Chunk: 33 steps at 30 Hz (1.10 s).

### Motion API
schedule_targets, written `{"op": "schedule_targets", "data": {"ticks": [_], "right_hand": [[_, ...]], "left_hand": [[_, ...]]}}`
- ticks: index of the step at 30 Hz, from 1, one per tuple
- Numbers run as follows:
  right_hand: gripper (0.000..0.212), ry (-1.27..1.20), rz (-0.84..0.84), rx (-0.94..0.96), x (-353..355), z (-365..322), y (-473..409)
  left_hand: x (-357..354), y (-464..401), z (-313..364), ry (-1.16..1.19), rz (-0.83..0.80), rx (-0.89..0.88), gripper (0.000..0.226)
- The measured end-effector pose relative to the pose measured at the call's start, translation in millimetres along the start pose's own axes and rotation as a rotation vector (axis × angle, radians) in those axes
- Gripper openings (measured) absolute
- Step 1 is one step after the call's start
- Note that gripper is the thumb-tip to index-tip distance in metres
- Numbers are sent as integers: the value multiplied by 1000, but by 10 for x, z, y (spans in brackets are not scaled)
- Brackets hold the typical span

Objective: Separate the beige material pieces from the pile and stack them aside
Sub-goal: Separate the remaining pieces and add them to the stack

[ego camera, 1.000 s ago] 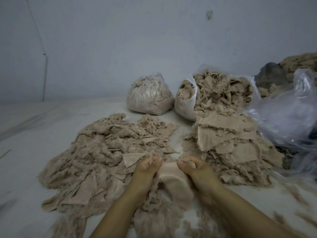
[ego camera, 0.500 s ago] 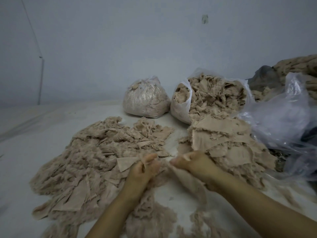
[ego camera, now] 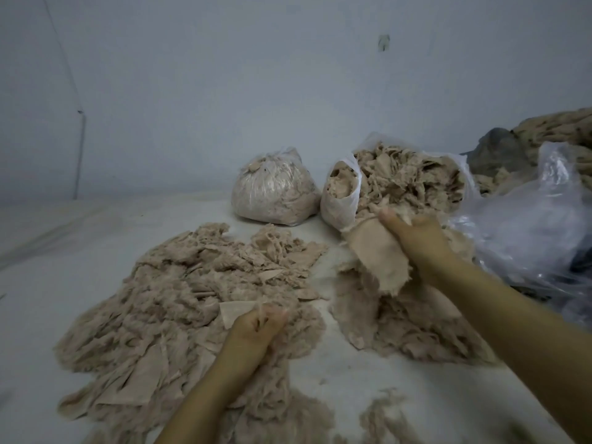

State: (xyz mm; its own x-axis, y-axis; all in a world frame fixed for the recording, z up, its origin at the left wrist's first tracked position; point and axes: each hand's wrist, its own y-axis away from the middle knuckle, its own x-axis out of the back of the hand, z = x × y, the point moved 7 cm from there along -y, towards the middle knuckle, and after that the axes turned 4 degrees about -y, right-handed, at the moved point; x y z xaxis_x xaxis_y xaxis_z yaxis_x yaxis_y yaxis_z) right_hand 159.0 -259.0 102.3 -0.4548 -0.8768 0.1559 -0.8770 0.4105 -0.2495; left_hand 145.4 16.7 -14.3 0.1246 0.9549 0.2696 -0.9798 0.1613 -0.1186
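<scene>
**Sorting beige scraps**

Frayed rectangular beige fabric piece [ego camera: 379,257] pinched in right hand [ego camera: 419,241], above smaller right-side stack [ego camera: 400,322]. Left hand [ego camera: 256,328], fingers curled around fluff, on large loose beige pile [ego camera: 179,302] covering pale floor [ego camera: 96,225].

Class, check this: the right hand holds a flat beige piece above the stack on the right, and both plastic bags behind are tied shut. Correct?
Not quite. The head view shows only the left bag tied; the bag beside it gapes open, full of scraps. The right hand does hold the beige piece above that stack.
</scene>
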Motion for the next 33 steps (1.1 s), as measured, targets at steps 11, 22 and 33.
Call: {"op": "schedule_targets", "data": {"ticks": [11,22,33], "right_hand": [[32,536,-527,309,-808,565,1209],[27,-187,-272,-87,-842,678,1192],[19,-500,7,-151,-455,683,952]], "left_hand": [[-110,82,-72,-669,-448,-169,32],[50,-19,-15,-173,-36,-166,17],[-43,141,25,-359,-423,-176,21]]}}
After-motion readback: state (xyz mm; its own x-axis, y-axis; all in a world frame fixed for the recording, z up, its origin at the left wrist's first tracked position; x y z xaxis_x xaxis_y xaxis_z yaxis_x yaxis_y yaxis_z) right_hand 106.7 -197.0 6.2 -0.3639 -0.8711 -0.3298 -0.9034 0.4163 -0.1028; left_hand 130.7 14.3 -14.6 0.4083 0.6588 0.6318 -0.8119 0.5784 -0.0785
